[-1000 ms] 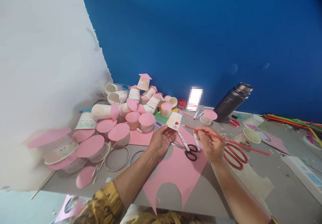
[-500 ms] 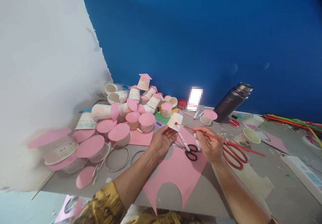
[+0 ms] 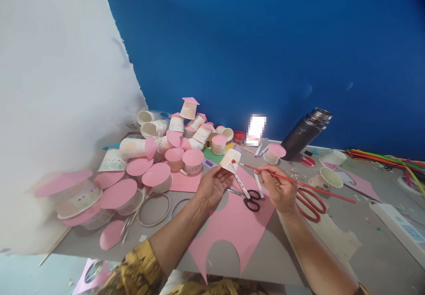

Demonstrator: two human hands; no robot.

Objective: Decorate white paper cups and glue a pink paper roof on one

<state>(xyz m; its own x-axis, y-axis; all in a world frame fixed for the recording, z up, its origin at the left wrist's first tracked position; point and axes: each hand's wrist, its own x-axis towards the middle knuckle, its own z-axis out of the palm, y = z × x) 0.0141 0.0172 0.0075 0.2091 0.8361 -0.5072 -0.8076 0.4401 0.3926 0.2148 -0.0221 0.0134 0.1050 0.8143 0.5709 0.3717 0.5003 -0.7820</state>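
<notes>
My left hand [image 3: 212, 184] grips a small white paper cup [image 3: 230, 159] tilted on its side, with a red painted mark on its wall. My right hand [image 3: 278, 189] pinches a long thin red paintbrush [image 3: 299, 183]; the brush tip touches the red mark on the cup. Both hands hover over a pink paper sheet [image 3: 229, 228] with round cut-outs. Black-handled scissors [image 3: 249, 200] and white markers [image 3: 241, 185] lie on that sheet between the hands.
A heap of paper cups with pink round lids [image 3: 172, 149] fills the left of the grey table [image 3: 332, 242]. A dark steel flask [image 3: 307, 132], red paint pot [image 3: 239, 136], red scissors [image 3: 310, 203], more cups [image 3: 327, 178] and coloured sticks [image 3: 385, 158] lie right. Blue wall behind.
The brush tip has shifted slightly on the cup's red mark, and the brush handle has swung a little. My left hand keeps the cup in the same place.
</notes>
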